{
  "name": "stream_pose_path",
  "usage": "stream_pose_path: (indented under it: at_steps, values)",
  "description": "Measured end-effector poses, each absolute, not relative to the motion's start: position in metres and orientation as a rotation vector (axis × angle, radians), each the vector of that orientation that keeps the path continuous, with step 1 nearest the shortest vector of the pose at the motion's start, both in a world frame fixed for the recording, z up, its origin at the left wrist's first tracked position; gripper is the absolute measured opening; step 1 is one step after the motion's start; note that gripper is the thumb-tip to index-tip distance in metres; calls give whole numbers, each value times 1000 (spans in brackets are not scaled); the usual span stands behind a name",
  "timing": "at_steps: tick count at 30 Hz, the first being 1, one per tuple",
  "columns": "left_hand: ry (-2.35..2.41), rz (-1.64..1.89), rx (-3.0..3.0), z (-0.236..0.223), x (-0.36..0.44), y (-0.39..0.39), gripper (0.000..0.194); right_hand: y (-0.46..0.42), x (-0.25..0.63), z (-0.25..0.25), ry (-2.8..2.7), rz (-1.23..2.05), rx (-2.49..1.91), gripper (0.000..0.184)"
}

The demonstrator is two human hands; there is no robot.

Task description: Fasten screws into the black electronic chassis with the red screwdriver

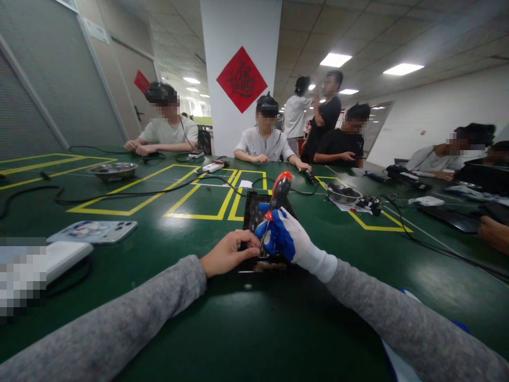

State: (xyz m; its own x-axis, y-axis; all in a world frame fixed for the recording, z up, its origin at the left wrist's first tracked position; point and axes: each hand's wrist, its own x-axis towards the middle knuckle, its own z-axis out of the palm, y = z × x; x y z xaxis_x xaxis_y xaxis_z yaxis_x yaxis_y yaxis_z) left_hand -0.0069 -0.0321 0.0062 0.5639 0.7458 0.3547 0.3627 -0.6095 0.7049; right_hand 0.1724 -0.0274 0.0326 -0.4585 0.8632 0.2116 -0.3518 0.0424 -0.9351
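My right hand, in a white glove with blue-coated fingers, is closed around a screwdriver with a red and black handle. The handle leans up and to the right, while its thin metal shaft slants down into a black open casing. Bare and bent at the fingers, my left hand rests at the casing's left side. Its thumb and fingertips are drawn together close to the shaft; whatever they pinch is too small to make out. The casing lies on the green table, its inside largely covered by my hands.
A phone and a white device lie at left. Metal bowls stand farther off, with black cables and yellow tape rectangles across the table. Several people sit around it; a co-worker's hand shows at right.
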Motion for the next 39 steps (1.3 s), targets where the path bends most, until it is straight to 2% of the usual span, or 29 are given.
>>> stream_pose_path:
  at_steps: [6,13,19,22,24,27,28,30,39]
  values:
    - [947,867,2262,7,-5,-33,22,-24,174,27,-1352,1597,-498,40]
    - [868,865,2267,5,-6,-32,21,-25,172,28,-1331,1565,-551,43]
    - [970,1023,2099,5,-6,-30,29,-17,184,56,-1133,1442,-613,37]
    - [1146,1183,2063,0,-8,-22,27,-1,209,75,-1087,1271,-781,39]
    - [1282,1228,2080,-5,-9,-15,28,12,231,81,-1179,1074,-1076,44]
    - [1404,1215,2101,-11,-12,-7,33,27,260,76,-1710,586,-1615,52]
    - [1427,1194,2102,-12,-12,-6,34,31,266,70,-1917,389,-1770,53]
    - [1457,1152,2095,-13,-13,-5,37,35,274,56,-2055,204,-1929,49]
    - [1480,1017,2108,-22,-13,-3,49,44,270,19,-2157,44,-2195,55]
